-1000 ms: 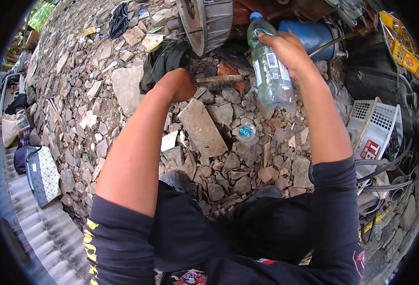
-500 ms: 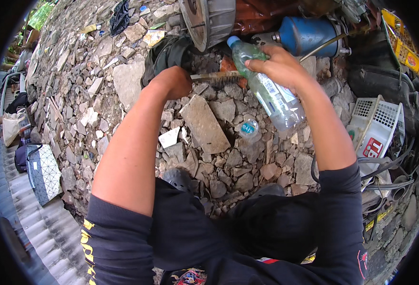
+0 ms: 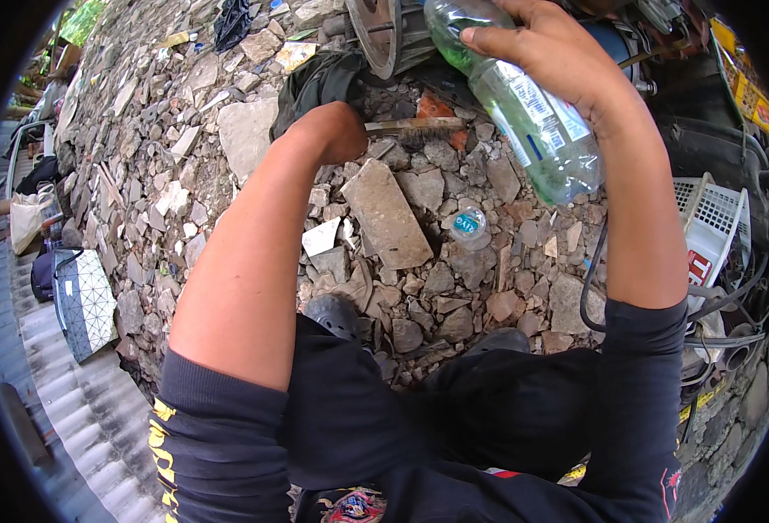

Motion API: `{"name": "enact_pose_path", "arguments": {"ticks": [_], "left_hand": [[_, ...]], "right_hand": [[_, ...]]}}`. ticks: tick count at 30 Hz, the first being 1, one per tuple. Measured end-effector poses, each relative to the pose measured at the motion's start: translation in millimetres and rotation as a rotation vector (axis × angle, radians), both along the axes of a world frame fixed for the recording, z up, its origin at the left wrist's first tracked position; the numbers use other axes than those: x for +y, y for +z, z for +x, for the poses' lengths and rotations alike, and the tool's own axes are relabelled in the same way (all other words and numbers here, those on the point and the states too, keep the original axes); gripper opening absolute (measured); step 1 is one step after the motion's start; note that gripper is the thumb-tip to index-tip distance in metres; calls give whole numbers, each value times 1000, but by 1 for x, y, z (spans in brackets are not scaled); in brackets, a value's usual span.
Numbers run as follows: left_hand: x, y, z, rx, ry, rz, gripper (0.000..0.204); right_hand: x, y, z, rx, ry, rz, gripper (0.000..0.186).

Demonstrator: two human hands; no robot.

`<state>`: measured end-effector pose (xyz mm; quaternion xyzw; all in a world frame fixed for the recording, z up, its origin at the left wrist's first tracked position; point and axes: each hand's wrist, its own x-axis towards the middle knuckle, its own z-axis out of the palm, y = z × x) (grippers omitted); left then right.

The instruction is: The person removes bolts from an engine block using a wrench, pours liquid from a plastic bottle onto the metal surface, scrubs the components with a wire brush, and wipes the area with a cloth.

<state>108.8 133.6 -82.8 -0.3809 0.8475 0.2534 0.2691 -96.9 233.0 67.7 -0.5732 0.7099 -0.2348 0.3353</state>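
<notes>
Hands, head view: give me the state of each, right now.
Left hand: closed, holding the brush by one end.
Right hand: closed around the plastic bottle.

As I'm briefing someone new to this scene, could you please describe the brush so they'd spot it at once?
Start at the rubble between the person's forearms. Near its top, the brush sticks out rightward from the left hand. Its straight, light-coloured back with dark bristles sets it apart from the jagged stones.

head fisheye, close, facing down; rim seemingly warped
</notes>
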Motion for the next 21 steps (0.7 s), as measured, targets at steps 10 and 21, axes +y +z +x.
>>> {"name": "enact_pose_path", "arguments": {"ticks": [10, 21], "left_hand": [[-1, -6, 0, -87, 37, 94, 30], [-6, -20, 5, -68, -10, 50, 28]], "right_hand": [[6, -70, 1, 273, -75, 68, 67], [-2, -114, 5, 313, 75, 174, 70]]}}
